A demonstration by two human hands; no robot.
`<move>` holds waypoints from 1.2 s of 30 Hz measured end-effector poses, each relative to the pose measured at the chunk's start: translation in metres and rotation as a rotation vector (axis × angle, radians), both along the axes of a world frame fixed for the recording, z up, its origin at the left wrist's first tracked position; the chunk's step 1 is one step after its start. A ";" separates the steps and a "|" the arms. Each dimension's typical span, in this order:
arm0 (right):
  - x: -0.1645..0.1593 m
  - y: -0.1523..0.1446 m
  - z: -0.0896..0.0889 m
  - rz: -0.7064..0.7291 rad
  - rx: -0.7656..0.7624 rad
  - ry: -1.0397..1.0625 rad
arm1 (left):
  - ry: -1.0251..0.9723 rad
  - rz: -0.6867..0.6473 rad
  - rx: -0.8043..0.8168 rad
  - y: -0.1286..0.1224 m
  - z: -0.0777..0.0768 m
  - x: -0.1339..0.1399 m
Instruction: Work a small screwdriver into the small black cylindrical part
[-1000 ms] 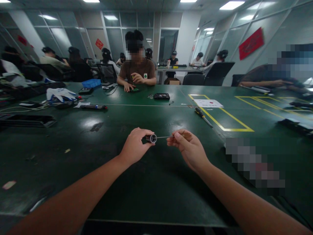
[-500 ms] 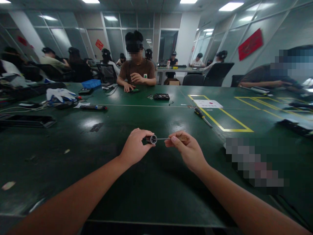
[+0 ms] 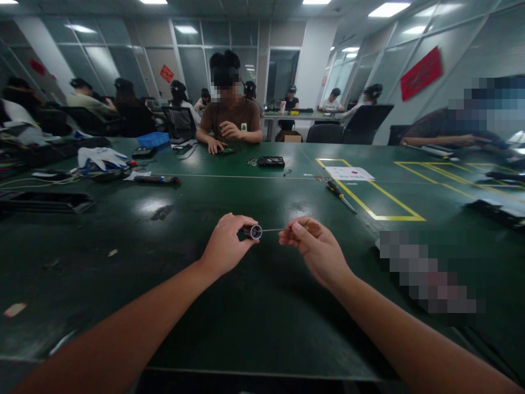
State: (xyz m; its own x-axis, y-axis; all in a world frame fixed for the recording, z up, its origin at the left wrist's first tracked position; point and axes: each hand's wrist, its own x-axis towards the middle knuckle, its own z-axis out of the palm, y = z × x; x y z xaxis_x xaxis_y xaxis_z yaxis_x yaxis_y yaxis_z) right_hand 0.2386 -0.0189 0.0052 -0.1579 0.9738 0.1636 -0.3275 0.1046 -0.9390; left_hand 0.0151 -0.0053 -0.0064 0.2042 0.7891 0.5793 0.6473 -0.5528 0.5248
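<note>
Between the thumb and fingers of my left hand [image 3: 227, 243] is a short dark tube with a bright round rim [image 3: 256, 232]. Its open end faces me, and my fingers cover much of its body. My right hand [image 3: 318, 246] pinches a thin screwdriver [image 3: 275, 230], whose handle is now hidden by the fingers. The metal shaft points left and meets the tube's rim; whether the tip is inside cannot be made out. Both hands are just above the green table [image 3: 254, 317].
A yellow-and-black screwdriver [image 3: 336, 189] lies ahead right, near a white sheet [image 3: 350, 174]. Further left are a dark pen-like tool [image 3: 157, 180], white gloves [image 3: 101, 158] and a blue basket [image 3: 153, 140]. Across the table, a person [image 3: 229, 117] handles a green board. A blurred-out object [image 3: 426, 276] lies right.
The right fingers have shifted on the screwdriver, and its amber handle no longer shows. The shaft tilts slightly more, and the tube has moved a little to the left.
</note>
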 end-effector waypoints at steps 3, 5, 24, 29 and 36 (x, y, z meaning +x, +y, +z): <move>0.000 -0.001 -0.003 -0.013 0.049 -0.077 | 0.009 -0.003 -0.004 -0.002 0.002 0.000; 0.000 -0.001 -0.004 -0.015 0.078 -0.119 | 0.013 -0.003 -0.012 -0.003 0.004 0.001; -0.001 0.002 -0.001 0.037 -0.046 0.072 | -0.012 0.008 0.021 -0.001 0.002 0.000; -0.001 0.001 -0.006 0.012 0.030 -0.028 | 0.003 0.007 0.012 -0.002 0.002 0.001; 0.000 -0.001 -0.006 0.013 0.067 -0.130 | 0.005 0.004 -0.003 -0.004 0.004 0.001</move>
